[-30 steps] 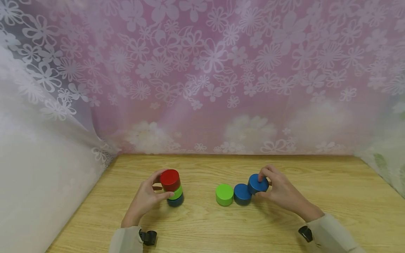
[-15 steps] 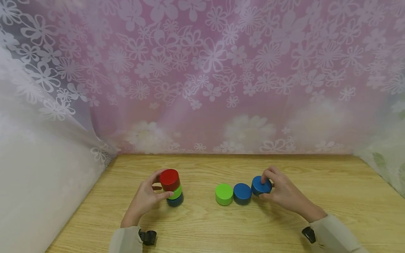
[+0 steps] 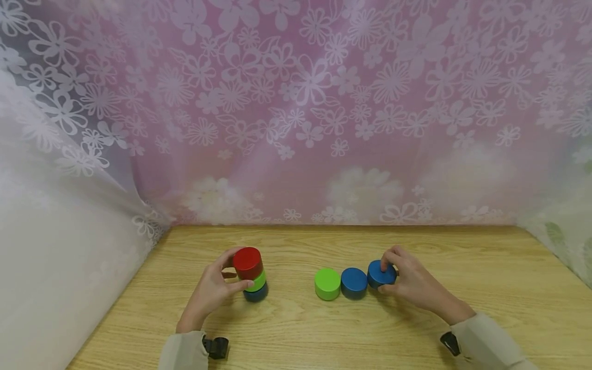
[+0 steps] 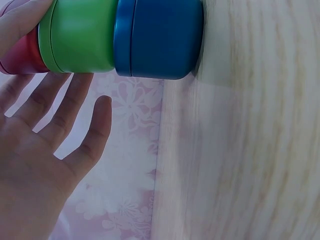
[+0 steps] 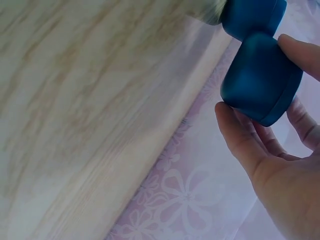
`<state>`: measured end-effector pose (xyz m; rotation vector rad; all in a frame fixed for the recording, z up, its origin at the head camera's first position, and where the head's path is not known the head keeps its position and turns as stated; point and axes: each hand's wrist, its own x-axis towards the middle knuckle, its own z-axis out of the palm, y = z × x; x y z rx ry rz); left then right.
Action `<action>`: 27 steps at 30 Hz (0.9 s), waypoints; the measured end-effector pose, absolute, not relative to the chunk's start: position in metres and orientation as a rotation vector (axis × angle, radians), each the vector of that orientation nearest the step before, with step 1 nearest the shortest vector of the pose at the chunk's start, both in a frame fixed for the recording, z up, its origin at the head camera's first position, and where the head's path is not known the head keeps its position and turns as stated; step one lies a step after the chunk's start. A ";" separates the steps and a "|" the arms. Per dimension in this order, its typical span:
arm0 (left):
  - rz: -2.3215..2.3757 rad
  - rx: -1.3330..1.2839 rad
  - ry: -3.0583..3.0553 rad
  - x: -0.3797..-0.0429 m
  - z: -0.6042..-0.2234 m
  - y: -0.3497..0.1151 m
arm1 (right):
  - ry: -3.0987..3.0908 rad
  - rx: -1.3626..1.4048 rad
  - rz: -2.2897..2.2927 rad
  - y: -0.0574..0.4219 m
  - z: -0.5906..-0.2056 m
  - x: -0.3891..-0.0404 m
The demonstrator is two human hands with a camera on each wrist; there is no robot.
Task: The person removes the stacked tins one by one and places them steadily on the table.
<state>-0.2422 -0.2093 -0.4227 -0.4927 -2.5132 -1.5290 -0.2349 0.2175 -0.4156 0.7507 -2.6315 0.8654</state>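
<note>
My left hand grips a stack of round lidded tins, its thumb across the front and fingers behind. The red tin is on top, the green tin in the middle and a dark blue tin at the bottom on the table. To the right, my right hand holds a blue tin, index fingertip on its lid and thumb at its near side. That tin sits against or very close to a second blue tin; whether its base touches the table I cannot tell.
A bright green tin stands left of the second blue tin, close beside it. The wood-grain table ends at a pink flowered curtain behind. Pale cloth hangs along the left side.
My right hand has drawn its blue tin slightly right and lowered it, away from overlapping the second blue tin. The left hand and its stack have stayed put.
</note>
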 end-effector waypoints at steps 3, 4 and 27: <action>-1.533 -0.491 -2.516 -0.242 -0.423 -0.209 | -2.663 0.751 0.864 0.217 -0.416 -0.235; -1.535 -0.490 -2.517 -0.242 -0.423 -0.209 | -2.671 0.753 0.858 0.217 -0.417 -0.236; -1.535 -0.486 -2.512 -0.242 -0.423 -0.209 | -2.796 0.787 0.830 0.216 -0.423 -0.241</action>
